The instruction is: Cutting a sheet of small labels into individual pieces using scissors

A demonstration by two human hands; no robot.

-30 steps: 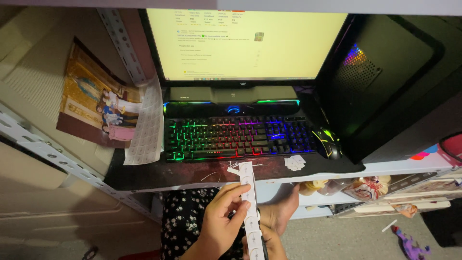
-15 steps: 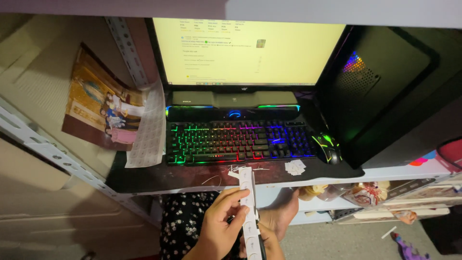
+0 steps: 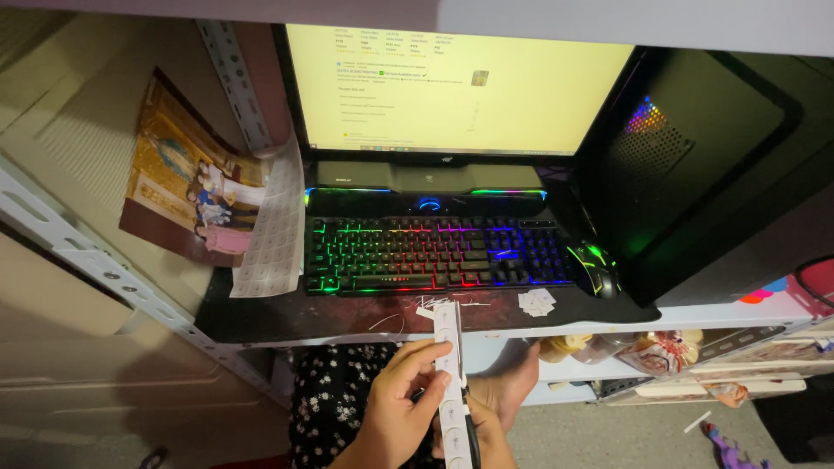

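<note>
The white paper strip [image 3: 450, 373] stands upright just below the desk's front edge [image 3: 347, 334], pinched between thumb and fingers of the left hand [image 3: 395, 404]. The right hand [image 3: 486, 417] sits behind it, closed on what looks like dark scissors [image 3: 470, 434], blades meeting the strip's right edge.

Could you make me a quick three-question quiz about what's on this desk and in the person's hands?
1. True or false: the left hand pinches the long white paper strip.
2. What lies right of the rainbow-lit black keyboard? A) black lit mouse B) cup C) phone
3. Fill in: the white sheet of round stickers leans at the keyboard's ___ side.

Key: 1 true; 2 A, the black lit mouse; 3 left.
</note>
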